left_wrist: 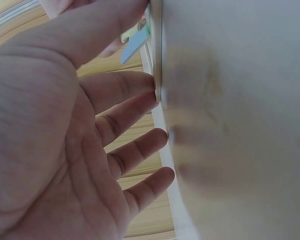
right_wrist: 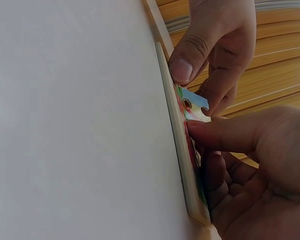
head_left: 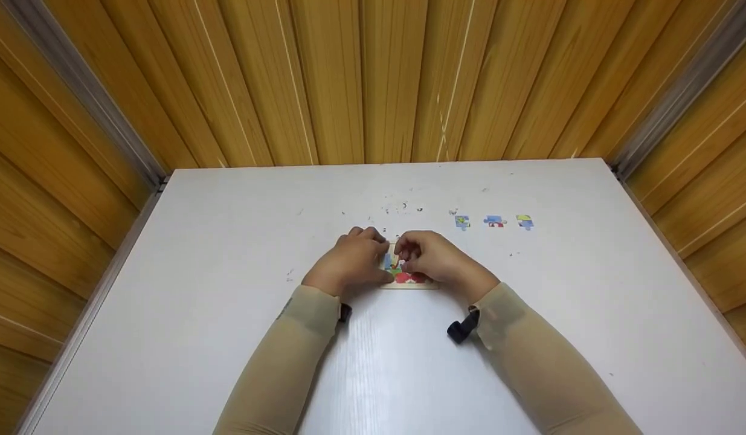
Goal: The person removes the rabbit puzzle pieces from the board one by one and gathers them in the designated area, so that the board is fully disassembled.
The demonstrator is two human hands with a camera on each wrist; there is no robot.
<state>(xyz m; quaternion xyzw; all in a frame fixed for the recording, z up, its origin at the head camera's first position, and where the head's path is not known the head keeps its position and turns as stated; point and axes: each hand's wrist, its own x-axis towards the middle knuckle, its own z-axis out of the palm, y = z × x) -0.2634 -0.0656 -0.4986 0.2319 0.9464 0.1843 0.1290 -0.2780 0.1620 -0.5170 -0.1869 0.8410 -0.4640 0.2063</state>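
A small wooden jigsaw board (head_left: 409, 287) with a colourful picture lies on the white table between the two hands. My left hand (head_left: 356, 257) rests at its left side. The left thumb (right_wrist: 182, 70) touches the board near a corner, and two of the extended left fingers (left_wrist: 140, 82) touch its edge. Over the board, my right hand (head_left: 439, 258) pinches a puzzle piece (right_wrist: 194, 97) with a light-blue part, which stands tilted up from the picture. The right thumb is at its lower edge; the curled right fingers are partly hidden behind it.
Three loose puzzle pieces, a left one (head_left: 462, 222), a middle one (head_left: 495, 221) and a right one (head_left: 525, 222), lie in a row beyond the right hand. Small dark marks dot the table (head_left: 258, 229). Wood-patterned panels (head_left: 385, 78) stand behind and at both sides.
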